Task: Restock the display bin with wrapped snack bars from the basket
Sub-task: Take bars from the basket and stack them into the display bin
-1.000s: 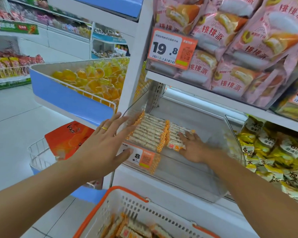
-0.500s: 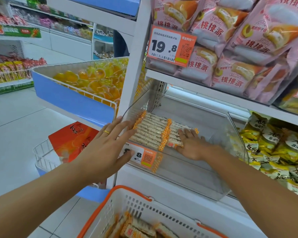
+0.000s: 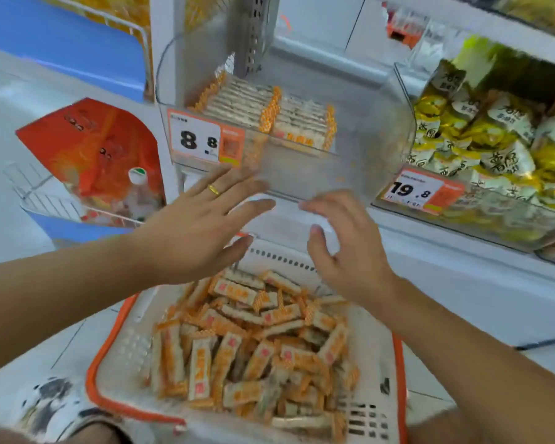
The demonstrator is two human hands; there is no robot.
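Head view: both hands empty between display bin and basket

The left hand (image 3: 189,232) hovers above the far rim of the basket (image 3: 109,373), fingers (image 3: 234,184) straight and spread wide, holding nothing; a gold ring (image 3: 214,189) sits on one finger. The right hand (image 3: 343,251) hangs just beside it, fingers (image 3: 321,206) loosely curled and apart, also holding nothing. Both hands are below the front wall of the clear display bin (image 3: 366,149) and touch neither bin nor bars.

The basket, white with an orange rim, sits low in the frame and holds a loose heap of wrapped snack bars (image 3: 253,344), white with orange print. Inside the bin, two short rows of the same bars (image 3: 269,113) lie side by side at its left end; the right part of the bin shows bare clear plastic. A price tag (image 3: 202,139) reading 8.8 is fixed to the bin's left front.

To the right, a neighbouring bin holds yellow and white snack packets (image 3: 481,136) behind a tag (image 3: 417,190) marked 19.8. To the left, an orange-red bag (image 3: 93,149) stands in a wire rack (image 3: 42,200)
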